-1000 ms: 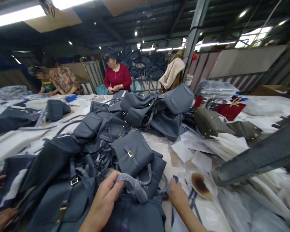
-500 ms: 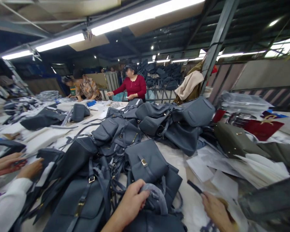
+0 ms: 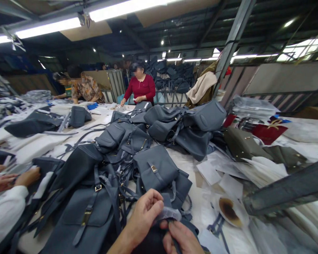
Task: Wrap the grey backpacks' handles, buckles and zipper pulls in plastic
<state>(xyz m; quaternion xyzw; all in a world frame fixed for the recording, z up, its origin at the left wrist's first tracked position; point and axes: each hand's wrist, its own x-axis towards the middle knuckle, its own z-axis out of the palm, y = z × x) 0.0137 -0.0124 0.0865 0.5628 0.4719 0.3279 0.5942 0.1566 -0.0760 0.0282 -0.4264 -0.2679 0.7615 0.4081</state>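
Note:
In front of me lies a dark grey-blue backpack (image 3: 155, 240), mostly hidden by my hands. My left hand (image 3: 145, 215) is closed at its handle (image 3: 169, 213), which is wrapped in clear plastic. Close beside it, my right hand (image 3: 184, 238) is closed at the handle's base, around a thin dark strip that it largely hides. Another backpack (image 3: 159, 169) with a gold buckle lies just beyond my hands. To the left a larger backpack (image 3: 87, 215) lies flat, its flap strap hanging down.
More bags (image 3: 198, 116) are heaped across the table. At right are a dish with brown residue (image 3: 230, 211), a dark metal bar (image 3: 288, 187), white sheets (image 3: 209, 172) and an olive bag (image 3: 240, 143). A co-worker's hands (image 3: 28, 176) work at left; a person in red (image 3: 141, 88) stands across.
My right hand has come leftward from the table's right side to the wrapped handle, bringing the dark strip. The brown-stained dish is now uncovered. The camera has shifted slightly.

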